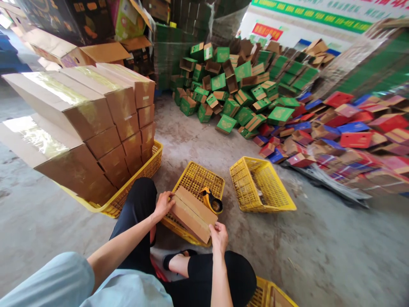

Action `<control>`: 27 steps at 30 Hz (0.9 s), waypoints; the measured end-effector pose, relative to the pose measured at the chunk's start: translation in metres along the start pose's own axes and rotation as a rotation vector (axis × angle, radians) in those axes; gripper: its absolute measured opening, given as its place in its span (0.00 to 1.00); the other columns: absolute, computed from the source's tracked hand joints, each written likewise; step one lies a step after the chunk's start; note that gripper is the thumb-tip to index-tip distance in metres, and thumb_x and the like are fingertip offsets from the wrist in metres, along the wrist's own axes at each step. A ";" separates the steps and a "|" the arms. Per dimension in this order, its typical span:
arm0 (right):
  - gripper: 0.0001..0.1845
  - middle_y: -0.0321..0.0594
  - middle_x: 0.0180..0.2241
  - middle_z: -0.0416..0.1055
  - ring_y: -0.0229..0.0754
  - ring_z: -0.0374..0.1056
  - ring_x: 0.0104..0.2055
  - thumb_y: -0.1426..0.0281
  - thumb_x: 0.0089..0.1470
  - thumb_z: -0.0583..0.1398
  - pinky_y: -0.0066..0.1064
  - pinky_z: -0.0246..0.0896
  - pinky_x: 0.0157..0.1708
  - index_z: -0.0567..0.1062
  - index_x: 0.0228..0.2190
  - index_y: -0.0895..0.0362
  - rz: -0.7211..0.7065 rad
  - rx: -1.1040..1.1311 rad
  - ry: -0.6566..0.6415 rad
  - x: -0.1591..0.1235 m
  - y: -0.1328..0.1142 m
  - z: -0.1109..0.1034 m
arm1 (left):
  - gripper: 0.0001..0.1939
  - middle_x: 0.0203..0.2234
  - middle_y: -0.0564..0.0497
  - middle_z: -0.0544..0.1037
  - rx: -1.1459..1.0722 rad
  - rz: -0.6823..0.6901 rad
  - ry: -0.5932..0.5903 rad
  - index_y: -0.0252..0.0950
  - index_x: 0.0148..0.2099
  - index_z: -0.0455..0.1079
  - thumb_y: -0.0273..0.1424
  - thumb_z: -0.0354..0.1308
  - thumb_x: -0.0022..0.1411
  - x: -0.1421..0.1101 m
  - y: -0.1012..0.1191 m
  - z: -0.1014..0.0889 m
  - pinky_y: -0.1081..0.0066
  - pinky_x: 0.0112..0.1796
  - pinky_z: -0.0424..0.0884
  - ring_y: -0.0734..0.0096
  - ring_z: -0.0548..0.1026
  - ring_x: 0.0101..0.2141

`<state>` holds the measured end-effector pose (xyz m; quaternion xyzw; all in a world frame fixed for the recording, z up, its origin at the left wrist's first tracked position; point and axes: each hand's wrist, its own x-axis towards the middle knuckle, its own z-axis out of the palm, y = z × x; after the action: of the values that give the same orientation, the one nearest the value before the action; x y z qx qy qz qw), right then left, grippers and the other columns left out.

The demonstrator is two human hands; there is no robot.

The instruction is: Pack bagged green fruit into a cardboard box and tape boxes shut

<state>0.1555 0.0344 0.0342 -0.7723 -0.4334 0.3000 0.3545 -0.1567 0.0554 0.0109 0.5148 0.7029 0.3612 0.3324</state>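
In front of my knees a brown cardboard box (193, 214) lies on an upturned yellow crate (198, 178), its two top flaps folded in so that a seam runs along its length. My left hand (163, 206) grips the box's far left end, fingers bent over the edge. At the near right end my right hand (219, 237) holds the corner, thumb and fingers closed on the cardboard. A tape dispenser (211, 201) in yellow and black rests on the crate just beyond the box, touched by neither hand.
Taped cartons (92, 115) are stacked in a yellow crate (153, 162) to my left. Another yellow crate (277, 194) stands on the right. Piles of green boxes (226, 123) and red and blue boxes (354, 140) lie farther off. A crate edge (263, 292) shows beside my right knee.
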 end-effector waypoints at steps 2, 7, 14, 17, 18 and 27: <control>0.24 0.40 0.28 0.80 0.50 0.77 0.34 0.54 0.40 0.65 0.37 0.70 0.35 0.79 0.37 0.56 0.016 0.037 -0.013 -0.001 0.001 0.001 | 0.13 0.43 0.45 0.79 0.004 -0.001 -0.001 0.36 0.48 0.76 0.27 0.61 0.60 0.001 0.001 0.000 0.60 0.53 0.68 0.57 0.74 0.47; 0.26 0.36 0.27 0.77 0.47 0.76 0.30 0.55 0.37 0.66 0.34 0.71 0.30 0.77 0.37 0.56 0.073 0.141 -0.048 -0.001 0.000 0.001 | 0.08 0.41 0.45 0.80 0.008 -0.016 -0.006 0.35 0.43 0.77 0.32 0.60 0.64 0.008 0.004 -0.001 0.63 0.51 0.68 0.59 0.75 0.45; 0.26 0.33 0.23 0.74 0.44 0.74 0.26 0.55 0.33 0.69 0.32 0.70 0.25 0.76 0.35 0.56 0.117 0.238 -0.050 -0.001 0.000 0.002 | 0.11 0.32 0.48 0.81 0.009 -0.107 -0.021 0.35 0.36 0.76 0.38 0.61 0.65 0.021 0.007 -0.003 0.69 0.41 0.69 0.64 0.78 0.36; 0.27 0.33 0.23 0.75 0.43 0.74 0.25 0.55 0.36 0.69 0.31 0.70 0.26 0.77 0.38 0.57 0.096 0.235 -0.022 -0.004 0.002 0.003 | 0.10 0.34 0.47 0.82 0.001 -0.145 -0.022 0.35 0.39 0.78 0.38 0.63 0.64 0.023 0.006 -0.002 0.68 0.41 0.71 0.61 0.80 0.38; 0.28 0.33 0.23 0.75 0.43 0.74 0.26 0.54 0.37 0.69 0.32 0.70 0.27 0.78 0.39 0.57 0.088 0.227 -0.009 -0.006 0.003 0.003 | 0.11 0.37 0.46 0.83 -0.005 -0.153 -0.023 0.35 0.42 0.78 0.37 0.64 0.64 0.024 0.005 -0.002 0.68 0.42 0.71 0.60 0.80 0.40; 0.30 0.47 0.34 0.83 0.53 0.79 0.40 0.52 0.42 0.66 0.38 0.74 0.42 0.84 0.42 0.60 0.025 0.151 0.077 -0.015 0.017 0.009 | 0.19 0.52 0.43 0.82 -0.088 -0.145 -0.121 0.34 0.57 0.78 0.30 0.60 0.66 0.028 0.003 0.003 0.66 0.53 0.73 0.54 0.80 0.53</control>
<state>0.1493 0.0178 0.0176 -0.7596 -0.3859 0.3066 0.4243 -0.1598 0.0835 0.0092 0.4684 0.7003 0.3350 0.4219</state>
